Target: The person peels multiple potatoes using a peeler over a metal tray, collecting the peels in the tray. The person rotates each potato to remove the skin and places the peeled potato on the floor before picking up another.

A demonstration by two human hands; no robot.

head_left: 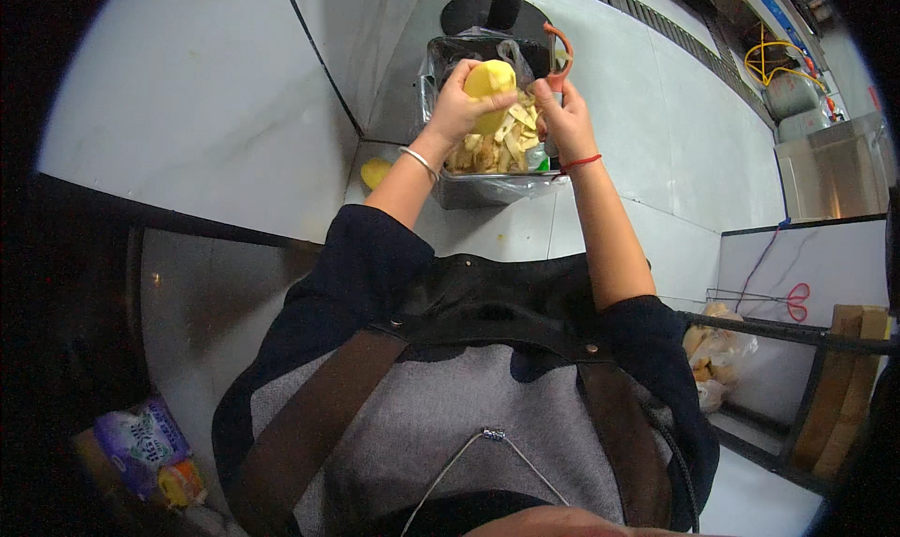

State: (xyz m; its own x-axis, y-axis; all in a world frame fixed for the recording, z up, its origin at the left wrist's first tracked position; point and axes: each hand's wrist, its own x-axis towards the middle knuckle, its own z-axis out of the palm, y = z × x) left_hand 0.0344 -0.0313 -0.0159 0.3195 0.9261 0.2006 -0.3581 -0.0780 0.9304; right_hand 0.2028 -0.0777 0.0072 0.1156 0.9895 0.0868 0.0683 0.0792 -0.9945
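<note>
My left hand (457, 110) is closed around a peeled yellow potato (490, 87), above a dark lined bin (478, 194). To its right my right hand (568, 121) grips the handle of an orange peeler (562, 66), its head pointing away from me, with a bit of pale peel at it. The blade is apart from the potato. Potato peelings (517, 140) fill much of the bin below both hands. Another yellow potato (375, 173) lies left of the bin, partly hidden by my left forearm.
A dark post on a round base (467, 13) stands just beyond the bin. White panels rise at left. A floor grate (633, 17) runs along the far right. Scissors with red handles (797, 302), a bag of food (717, 354) and cardboard (840, 389) are at right.
</note>
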